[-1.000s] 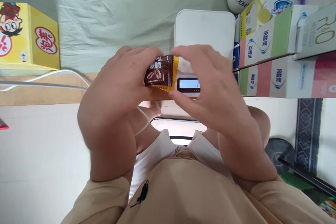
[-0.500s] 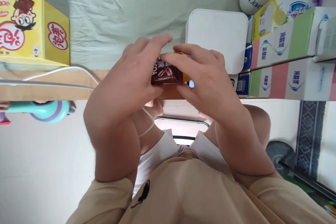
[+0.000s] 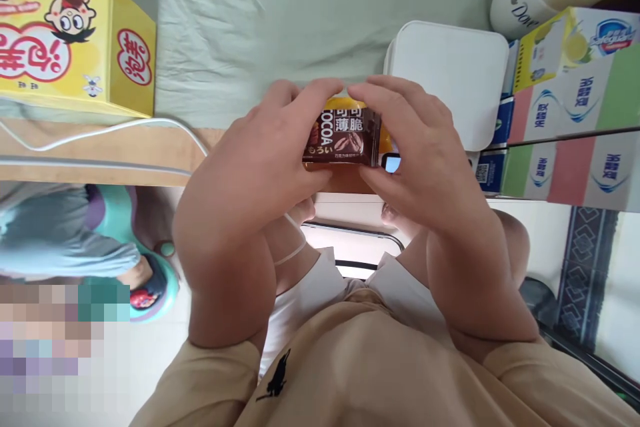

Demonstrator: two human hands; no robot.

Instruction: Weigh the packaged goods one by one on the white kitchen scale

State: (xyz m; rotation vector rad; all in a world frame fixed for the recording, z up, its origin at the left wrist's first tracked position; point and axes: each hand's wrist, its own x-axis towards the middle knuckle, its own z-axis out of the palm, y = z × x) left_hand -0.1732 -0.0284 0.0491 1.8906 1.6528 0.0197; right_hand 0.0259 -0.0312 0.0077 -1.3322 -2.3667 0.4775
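Note:
A dark brown cocoa biscuit packet (image 3: pixel 345 137) with white lettering is held between my two hands, above the wooden table edge. My left hand (image 3: pixel 270 140) curls around its left end, fingers over the top and thumb below. My right hand (image 3: pixel 415 133) bends around the right end, index fingertip at the top edge and thumb near the bottom. Something yellow (image 3: pixel 386 140) shows behind the packet; its kind is partly hidden. A small bluish screen-like patch (image 3: pixel 392 163) appears between my right thumb and fingers.
On the green cloth (image 3: pixel 310 13) stand a yellow snack box (image 3: pixel 133 57) at left and a white square container (image 3: pixel 450 80) at right. Beyond are stacked toothpaste boxes (image 3: pixel 570 163), a soap box (image 3: pixel 580 43) and a Dove bottle (image 3: pixel 525 10). White cables (image 3: pixel 90 130) cross the left edge. Another person (image 3: pixel 60 233) is at lower left.
My hands and the packet have shifted slightly right in view, and more of the packet's front shows between them. The view has swung, and another person has come into sight at lower left.

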